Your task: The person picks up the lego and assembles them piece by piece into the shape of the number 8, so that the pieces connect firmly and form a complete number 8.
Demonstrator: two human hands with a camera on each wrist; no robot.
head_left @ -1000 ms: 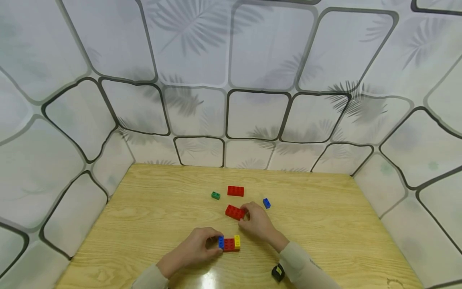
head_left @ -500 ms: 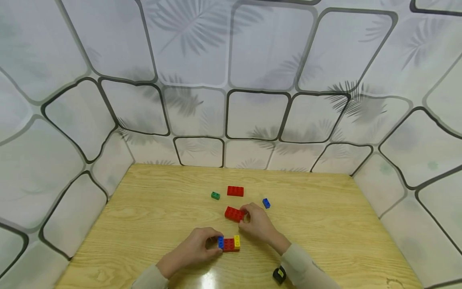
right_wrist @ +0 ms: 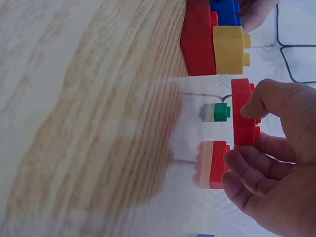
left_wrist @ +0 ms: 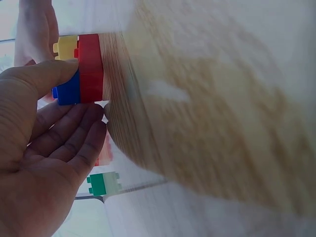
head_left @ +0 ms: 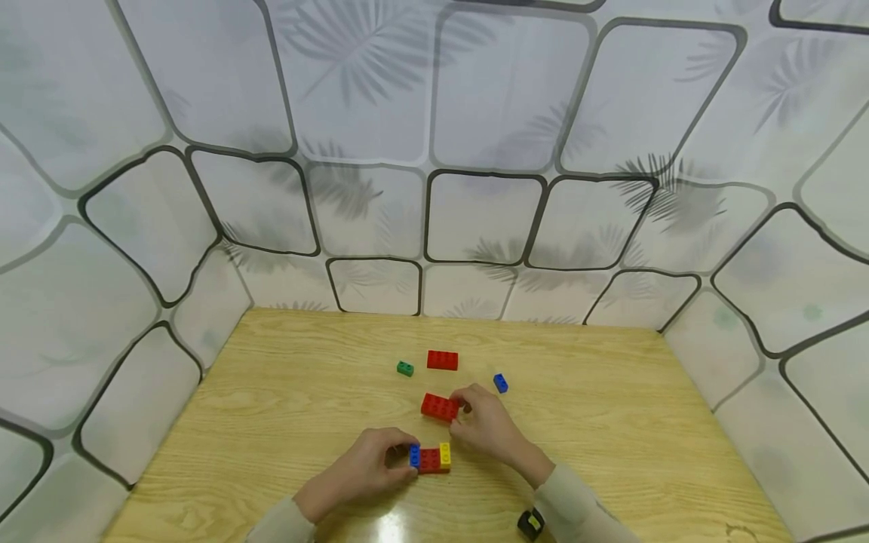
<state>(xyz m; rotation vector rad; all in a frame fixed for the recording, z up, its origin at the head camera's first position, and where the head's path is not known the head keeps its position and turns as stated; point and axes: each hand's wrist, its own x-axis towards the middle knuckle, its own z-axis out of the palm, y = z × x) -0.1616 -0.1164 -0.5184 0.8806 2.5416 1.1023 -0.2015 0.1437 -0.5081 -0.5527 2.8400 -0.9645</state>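
Observation:
My left hand (head_left: 366, 465) pinches the blue end of a small brick assembly between thumb and fingers. That assembly is a red brick (head_left: 431, 460) lying on the table, with a blue brick (head_left: 415, 455) on its left end and a yellow brick (head_left: 445, 455) on its right, and bare red studs between. My right hand (head_left: 490, 426) holds a second red brick (head_left: 440, 407) by its right end, behind the assembly. In the right wrist view this held red brick (right_wrist: 242, 111) is raised off the table, its studs toward the palm.
Behind the hands lie a third red brick (head_left: 443, 360), a small green brick (head_left: 405, 368) and a small blue brick (head_left: 500, 383). A black object with a yellow-green label (head_left: 531, 523) sits by the right sleeve. Patterned cloth walls (head_left: 485, 215) surround the wooden table (head_left: 285, 377).
My right hand has brought the held red brick slightly nearer and to the left. The left hand and the assembly stay almost still. The black object has shifted a little right, near the sleeve.

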